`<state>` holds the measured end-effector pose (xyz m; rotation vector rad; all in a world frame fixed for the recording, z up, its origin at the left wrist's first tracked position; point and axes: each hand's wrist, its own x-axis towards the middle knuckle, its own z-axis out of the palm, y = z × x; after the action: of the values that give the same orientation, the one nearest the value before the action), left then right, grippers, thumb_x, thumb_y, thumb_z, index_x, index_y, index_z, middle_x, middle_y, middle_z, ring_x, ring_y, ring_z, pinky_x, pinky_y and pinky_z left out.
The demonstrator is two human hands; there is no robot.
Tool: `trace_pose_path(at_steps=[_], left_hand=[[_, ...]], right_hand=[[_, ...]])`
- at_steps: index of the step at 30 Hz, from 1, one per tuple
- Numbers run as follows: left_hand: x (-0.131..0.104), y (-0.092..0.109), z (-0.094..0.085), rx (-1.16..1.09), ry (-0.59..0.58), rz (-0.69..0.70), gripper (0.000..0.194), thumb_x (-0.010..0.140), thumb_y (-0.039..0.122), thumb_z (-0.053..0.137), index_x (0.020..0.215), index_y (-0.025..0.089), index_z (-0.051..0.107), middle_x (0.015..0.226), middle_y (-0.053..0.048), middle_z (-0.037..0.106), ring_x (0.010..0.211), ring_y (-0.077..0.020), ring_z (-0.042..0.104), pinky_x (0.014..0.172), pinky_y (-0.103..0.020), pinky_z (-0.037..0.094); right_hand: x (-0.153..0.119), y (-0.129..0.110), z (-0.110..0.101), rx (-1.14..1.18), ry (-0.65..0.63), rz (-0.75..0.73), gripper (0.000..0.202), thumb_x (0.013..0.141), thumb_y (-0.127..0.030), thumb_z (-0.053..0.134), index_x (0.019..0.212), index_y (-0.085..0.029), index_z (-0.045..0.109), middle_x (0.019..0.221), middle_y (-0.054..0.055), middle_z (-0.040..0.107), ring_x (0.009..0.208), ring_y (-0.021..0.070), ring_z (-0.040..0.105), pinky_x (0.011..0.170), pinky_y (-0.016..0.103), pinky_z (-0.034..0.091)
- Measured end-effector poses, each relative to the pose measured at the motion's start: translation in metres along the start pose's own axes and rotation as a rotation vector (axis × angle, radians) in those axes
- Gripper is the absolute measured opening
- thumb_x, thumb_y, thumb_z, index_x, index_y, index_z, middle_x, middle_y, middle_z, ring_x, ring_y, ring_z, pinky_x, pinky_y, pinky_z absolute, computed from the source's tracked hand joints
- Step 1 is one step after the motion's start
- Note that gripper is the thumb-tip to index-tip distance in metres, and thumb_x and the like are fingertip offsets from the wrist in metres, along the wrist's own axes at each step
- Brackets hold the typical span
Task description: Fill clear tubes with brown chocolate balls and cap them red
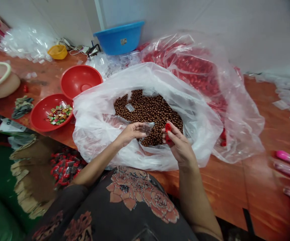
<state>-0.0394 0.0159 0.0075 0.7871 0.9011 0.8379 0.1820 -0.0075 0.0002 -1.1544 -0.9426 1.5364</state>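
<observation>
My left hand (132, 133) pinches a small clear plastic container (148, 128), held over a large white plastic bag (92, 110). Whether the container has anything inside, I cannot tell. Shiny brown balls (147, 108) fill the open mouth of the bag. To the right, my right hand (180, 144) has its fingers closed on a red plastic cap (168, 128), apart from the container. Part of the cap is hidden by the fingers. Another small clear container (130, 107) lies on top of the balls.
Left of the bag stand a red bowl (82, 78) and a red bowl with wrapped sweets (38, 117). Behind are a blue basin (120, 38) and a clear bag of red pieces (195, 70). Pink tubes (289, 170) lie at right; a carton (34, 167) with red-capped containers (66, 167) sits below left.
</observation>
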Motion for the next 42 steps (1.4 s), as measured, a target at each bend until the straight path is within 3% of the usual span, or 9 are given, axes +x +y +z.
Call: trace_pose_path(at_steps=[4,8,13,17,24,29,31,36,42], left_hand=[[-0.006,0.001,0.004,-0.032,-0.053,-0.026,0.046,0.062,0.007,0.079,0.106,0.012,0.065,0.096,-0.006,0.071,0.085,-0.0116,0.066,0.085,-0.028,0.050],[-0.011,-0.001,0.006,-0.065,-0.075,-0.065,0.046,0.065,0.013,0.079,0.109,0.012,0.064,0.100,-0.009,0.070,0.085,-0.0137,0.066,0.083,-0.031,0.052],[-0.011,-0.009,0.008,0.009,-0.093,-0.058,0.044,0.072,0.025,0.078,0.111,0.011,0.064,0.103,-0.011,0.070,0.085,-0.0149,0.066,0.079,-0.031,0.052],[-0.009,-0.018,0.012,0.135,-0.110,-0.019,0.041,0.072,0.027,0.078,0.109,0.012,0.067,0.106,-0.011,0.070,0.087,-0.0152,0.066,0.080,-0.030,0.051],[-0.009,-0.025,0.016,0.219,-0.158,0.013,0.038,0.076,0.027,0.074,0.111,0.013,0.067,0.108,-0.011,0.071,0.091,-0.0167,0.067,0.090,-0.035,0.049],[-0.010,-0.024,0.017,0.266,-0.112,0.044,0.038,0.075,0.027,0.073,0.110,0.013,0.068,0.105,-0.009,0.072,0.088,-0.0161,0.066,0.088,-0.034,0.050],[-0.009,-0.025,0.018,0.290,-0.101,0.057,0.037,0.075,0.026,0.073,0.109,0.013,0.069,0.104,-0.009,0.072,0.088,-0.0163,0.066,0.088,-0.034,0.050],[-0.010,-0.024,0.022,0.275,-0.057,0.070,0.037,0.075,0.025,0.072,0.110,0.012,0.069,0.105,-0.010,0.072,0.087,-0.0155,0.067,0.086,-0.033,0.052],[-0.012,-0.018,0.022,0.231,-0.019,0.075,0.038,0.076,0.028,0.072,0.111,0.013,0.070,0.105,-0.010,0.072,0.084,-0.0155,0.067,0.080,-0.032,0.055]], right_hand=[[-0.003,-0.001,0.001,0.050,-0.073,0.016,0.063,0.075,-0.031,0.073,0.133,-0.038,0.050,0.131,0.000,0.059,0.110,0.0173,0.064,0.091,0.035,0.056],[-0.005,-0.001,0.002,0.102,-0.081,0.031,0.059,0.077,-0.033,0.074,0.131,-0.039,0.051,0.127,0.000,0.062,0.116,0.0185,0.062,0.103,0.041,0.052],[0.001,0.001,0.006,0.176,0.003,-0.033,0.042,0.078,-0.035,0.075,0.117,-0.035,0.061,0.111,-0.003,0.068,0.109,0.0162,0.065,0.098,0.037,0.054],[0.006,0.000,0.012,0.194,0.013,-0.060,0.026,0.076,-0.035,0.077,0.099,-0.027,0.067,0.102,-0.002,0.072,0.097,0.0108,0.066,0.093,0.026,0.052],[0.006,0.001,0.011,0.181,-0.010,0.045,0.030,0.072,-0.041,0.078,0.095,-0.026,0.065,0.098,-0.001,0.072,0.075,0.0091,0.062,0.071,0.022,0.053],[0.005,0.006,0.011,0.106,-0.001,0.053,0.030,0.071,-0.041,0.078,0.094,-0.024,0.068,0.088,-0.002,0.070,0.072,0.0092,0.062,0.069,0.023,0.052],[0.003,0.009,0.015,-0.014,0.035,-0.017,0.027,0.076,-0.041,0.074,0.096,-0.023,0.068,0.090,-0.001,0.070,0.075,0.0103,0.063,0.072,0.025,0.053],[-0.006,0.019,0.027,-0.467,0.265,-0.390,0.024,0.092,-0.040,0.055,0.094,-0.022,0.070,0.092,0.003,0.070,0.087,0.0144,0.064,0.082,0.031,0.054],[-0.015,0.030,0.023,-0.671,0.086,-0.563,0.040,0.096,-0.030,0.050,0.136,-0.031,0.054,0.131,0.002,0.062,0.120,0.0173,0.059,0.105,0.042,0.049]])
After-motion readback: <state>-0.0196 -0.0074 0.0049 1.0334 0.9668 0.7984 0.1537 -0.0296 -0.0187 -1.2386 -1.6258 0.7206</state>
